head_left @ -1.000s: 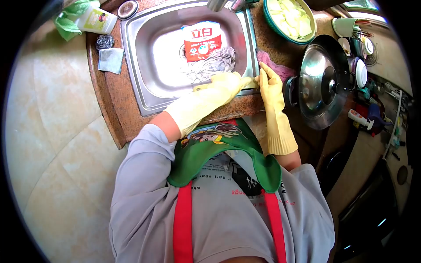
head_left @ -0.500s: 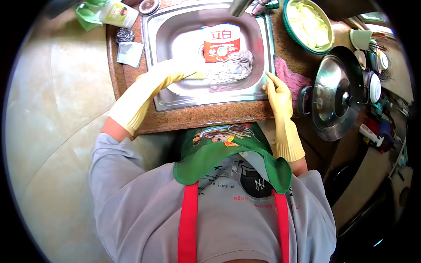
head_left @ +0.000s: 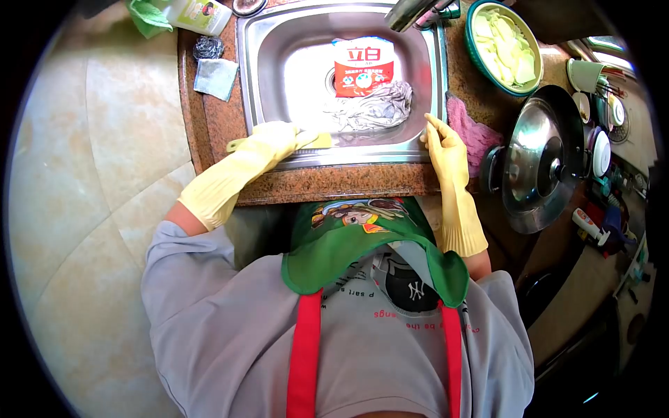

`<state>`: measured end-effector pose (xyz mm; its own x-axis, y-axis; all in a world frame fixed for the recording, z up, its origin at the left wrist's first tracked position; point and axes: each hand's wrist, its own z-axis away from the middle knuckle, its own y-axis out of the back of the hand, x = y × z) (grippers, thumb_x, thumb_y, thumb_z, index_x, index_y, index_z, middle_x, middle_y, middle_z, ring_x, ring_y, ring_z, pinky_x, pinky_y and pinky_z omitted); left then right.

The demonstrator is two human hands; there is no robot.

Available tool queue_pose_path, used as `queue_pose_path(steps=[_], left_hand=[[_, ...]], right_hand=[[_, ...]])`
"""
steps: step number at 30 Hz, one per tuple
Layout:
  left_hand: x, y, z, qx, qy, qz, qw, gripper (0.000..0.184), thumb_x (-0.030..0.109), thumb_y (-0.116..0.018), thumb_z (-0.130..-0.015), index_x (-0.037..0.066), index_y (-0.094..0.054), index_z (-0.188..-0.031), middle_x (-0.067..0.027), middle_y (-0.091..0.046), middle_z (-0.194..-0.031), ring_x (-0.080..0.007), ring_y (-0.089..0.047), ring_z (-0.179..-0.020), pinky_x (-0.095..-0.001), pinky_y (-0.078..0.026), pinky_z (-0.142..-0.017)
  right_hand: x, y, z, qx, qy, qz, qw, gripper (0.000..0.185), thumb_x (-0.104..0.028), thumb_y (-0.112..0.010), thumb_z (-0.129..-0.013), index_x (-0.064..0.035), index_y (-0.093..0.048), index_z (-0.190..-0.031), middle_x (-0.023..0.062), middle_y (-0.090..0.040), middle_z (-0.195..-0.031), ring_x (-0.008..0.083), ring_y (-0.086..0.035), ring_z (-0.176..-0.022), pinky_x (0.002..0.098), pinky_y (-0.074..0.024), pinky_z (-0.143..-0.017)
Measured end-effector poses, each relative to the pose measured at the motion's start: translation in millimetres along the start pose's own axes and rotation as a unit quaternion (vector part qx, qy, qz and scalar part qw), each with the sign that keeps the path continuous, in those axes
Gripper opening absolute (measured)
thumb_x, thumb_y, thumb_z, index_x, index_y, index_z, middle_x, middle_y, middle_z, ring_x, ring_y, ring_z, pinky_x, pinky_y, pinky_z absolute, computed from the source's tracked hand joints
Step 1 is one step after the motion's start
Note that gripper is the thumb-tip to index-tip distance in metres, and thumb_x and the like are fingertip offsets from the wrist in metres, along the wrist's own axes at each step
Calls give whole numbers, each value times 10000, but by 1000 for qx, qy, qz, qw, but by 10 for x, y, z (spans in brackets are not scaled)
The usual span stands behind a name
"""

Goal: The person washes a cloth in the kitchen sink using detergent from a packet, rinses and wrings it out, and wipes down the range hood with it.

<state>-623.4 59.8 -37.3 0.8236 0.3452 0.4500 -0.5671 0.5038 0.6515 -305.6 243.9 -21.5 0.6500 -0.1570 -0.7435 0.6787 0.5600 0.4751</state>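
My left hand, in a cream-yellow rubber glove, is closed around a yellow brush at the sink's near left rim. The brush's handle end sticks out to the left of the glove. My right hand, gloved the same way, rests at the sink's right edge with its fingers stretched out and nothing in them. In the steel sink lies a wet, crumpled greyish-white cloth. A red and white detergent packet is just behind the cloth.
A faucet hangs over the sink's far right. On the right are a bowl of pale slices, a pink cloth and a lidded wok. A steel scourer, folded cloth and bottle are at left.
My left hand has drawn back from inside the sink to its near left rim, bringing the brush along. My right hand stays by the right edge. The view has shifted slightly.
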Motion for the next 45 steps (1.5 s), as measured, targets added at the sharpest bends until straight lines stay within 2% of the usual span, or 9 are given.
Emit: queue_pose_path(steps=[10, 14, 17, 20, 24, 28, 34, 38, 45], left_hand=[[1039, 133, -732, -66, 40, 183, 980, 628, 604, -475, -1021, 36, -732, -1100, -205, -722, -1040, -333, -675, -996, -451, -493, -887], [586, -220, -1099, 213, -27, 498, 840, 549, 519, -621, -979, 83, -679, -1308, -131, -678, -1216, -237, -633, -959, -445, -505, -828], [350, -67, -1069, 392, -16, 251, 885, 605, 454, -696, -944, 126, -590, -1441, -131, -631, -1335, -246, -644, -964, -442, -523, -837], [226, -23, -951, 214, 93, 381, 894, 585, 533, -590, -986, 90, -598, -1367, -174, -690, -1167, -208, -629, -755, -380, -480, -629], [-33, -71, -1094, 71, 178, 472, 861, 596, 585, -519, -1015, 68, -600, -1300, -195, -719, -1034, -179, -606, -606, -336, -445, -485], [-148, -183, -1039, 30, 196, 556, 807, 550, 583, -517, -1018, 79, -588, -1227, -165, -678, -951, -164, -554, -567, -327, -419, -465], [-178, -295, -1014, 20, 202, 665, 719, 496, 579, -515, -1023, 95, -571, -1117, -119, -617, -826, -141, -477, -507, -314, -378, -435], [-97, -319, -1096, 15, 192, 736, 649, 473, 576, -513, -1026, 106, -559, -1044, -89, -577, -743, -126, -425, -468, -305, -352, -416], [361, -443, -1168, -38, 190, 792, 579, 463, 572, -510, -1032, 125, -538, -917, -36, -506, -598, -99, -334, -398, -290, -305, -381]], right_hand=[[-122, -185, -118, -12, 36, 45, 998, 332, -187, -629, -1018, -87, -676, -1331, 38, -754, -929, 79, -674, -845, 231, -522, -801], [60, -318, -541, 21, 214, 139, 967, 308, -190, -642, -974, -87, -709, -1256, 158, -758, -1033, 274, -736, -969, 360, -561, -891], [-188, -488, -667, -137, 142, 373, 907, 352, -211, -651, -945, -53, -683, -1258, 173, -703, -1223, 345, -659, -1151, 406, -521, -1009], [-91, -818, -934, -258, 123, 555, 781, 333, -200, -647, -931, -71, -685, -1236, 149, -666, -1304, 307, -640, -1204, 418, -514, -1024], [292, -1159, -1079, -98, 213, 623, 747, 267, -166, -559, -972, -112, -757, -1143, 107, -750, -1170, 242, -720, -1089, 456, -560, -898], [249, -1341, -1379, -208, 151, 641, 723, 251, -184, -580, -956, -167, -796, -1080, 48, -771, -1120, 247, -730, -1070, 454, -571, -854], [141, -906, -1348, -214, -88, 87, 969, 84, -103, -645, -919, -106, -716, -874, 31, -726, -862, 143, -661, -826, 316, -512, -756], [-316, -790, -911, -157, -97, -234, 955, 101, -122, -659, -977, -95, -702, -1065, 25, -710, -1016, 149, -638, -1022, 269, -452, -927], [-99, -1735, -1179, -65, 251, -47, 965, 130, -111, -683, -908, -19, -670, -999, 150, -678, -985, 277, -646, -960, 398, -508, -884]])
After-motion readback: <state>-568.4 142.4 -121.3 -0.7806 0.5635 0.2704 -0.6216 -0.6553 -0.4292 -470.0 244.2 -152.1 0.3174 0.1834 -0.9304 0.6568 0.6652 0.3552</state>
